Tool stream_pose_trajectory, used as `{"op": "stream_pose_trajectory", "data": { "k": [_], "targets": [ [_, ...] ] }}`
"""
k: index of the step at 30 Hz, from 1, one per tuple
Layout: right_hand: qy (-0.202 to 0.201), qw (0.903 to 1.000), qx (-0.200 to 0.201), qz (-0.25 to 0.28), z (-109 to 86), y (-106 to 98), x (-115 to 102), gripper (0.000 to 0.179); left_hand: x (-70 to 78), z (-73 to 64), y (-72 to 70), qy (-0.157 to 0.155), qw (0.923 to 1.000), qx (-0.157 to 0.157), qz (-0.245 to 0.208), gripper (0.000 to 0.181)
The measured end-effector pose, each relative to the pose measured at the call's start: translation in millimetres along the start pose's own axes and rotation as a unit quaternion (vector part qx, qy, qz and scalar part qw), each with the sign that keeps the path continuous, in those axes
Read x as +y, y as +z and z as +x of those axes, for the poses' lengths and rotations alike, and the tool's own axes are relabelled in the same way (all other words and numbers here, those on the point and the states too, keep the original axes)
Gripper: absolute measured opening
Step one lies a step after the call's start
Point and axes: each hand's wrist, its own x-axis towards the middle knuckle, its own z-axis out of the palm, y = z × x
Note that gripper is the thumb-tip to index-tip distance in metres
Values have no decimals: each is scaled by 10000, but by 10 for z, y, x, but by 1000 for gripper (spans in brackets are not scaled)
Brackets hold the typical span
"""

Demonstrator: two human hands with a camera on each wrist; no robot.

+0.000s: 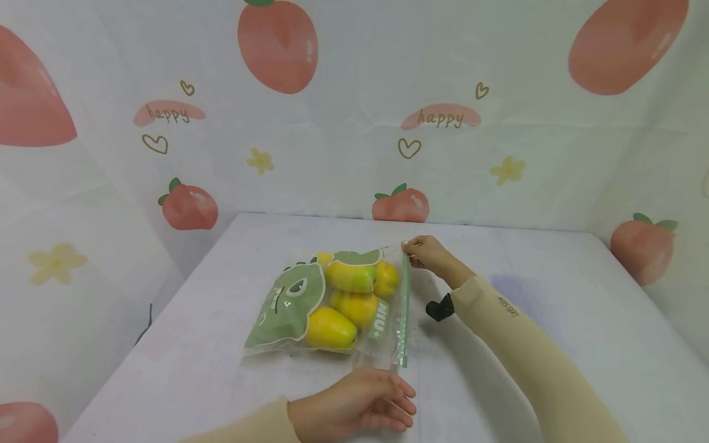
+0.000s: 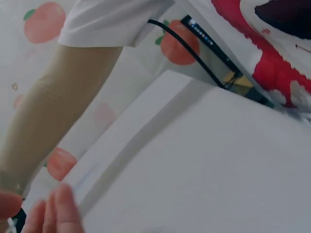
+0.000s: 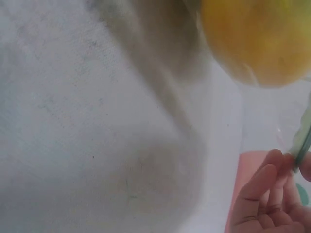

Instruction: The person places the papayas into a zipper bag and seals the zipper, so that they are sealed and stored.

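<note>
A clear zip bag (image 1: 293, 301) with a green dinosaur print lies on the white table, its green-edged zip side facing right. Inside are several plump yellow fruits (image 1: 332, 328), some tinged green. My right hand (image 1: 434, 255) pinches the far end of the zip edge between thumb and fingers. The right wrist view shows that grip on the green zip strip (image 3: 303, 133), with one yellow fruit (image 3: 257, 43) large above. Just in front of the bag's near corner, my left hand (image 1: 354, 406) has loosely bent fingers and holds nothing. Only its fingertips (image 2: 65, 208) appear in the left wrist view.
A white table (image 1: 626, 363) spreads around the bag, with a fruit-printed cloth (image 1: 343, 123) hanging behind it. A small black object (image 1: 440, 307) shows beside the right wrist. In the left wrist view, a black cable (image 2: 187, 48) hangs beyond the table edge.
</note>
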Motion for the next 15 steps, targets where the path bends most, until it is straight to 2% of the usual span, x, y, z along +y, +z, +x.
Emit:
{"op": "stream_pose_trajectory", "data": {
  "k": [3, 6, 8, 11, 15],
  "targets": [
    [13, 9999, -167, 33, -28, -16, -12, 42, 101, -82, -7, -49, 9968, -542, 591, 30],
    [-28, 9994, -341, 21, -82, -26, -23, 49, 266, -188, -34, 53, 9914, -800, 1032, 31],
    [-2, 9990, -455, 21, -128, -27, -27, 53, 403, -263, -65, 201, 9885, -765, 1289, 31],
    [63, 9979, -642, -69, -218, -21, -27, 58, 631, -365, -147, 517, 9855, -485, 1539, 29],
    [91, 9948, -980, -271, -354, -28, -14, 60, 933, -472, -348, 1022, 9779, -89, 1821, 32]
  ]
}}
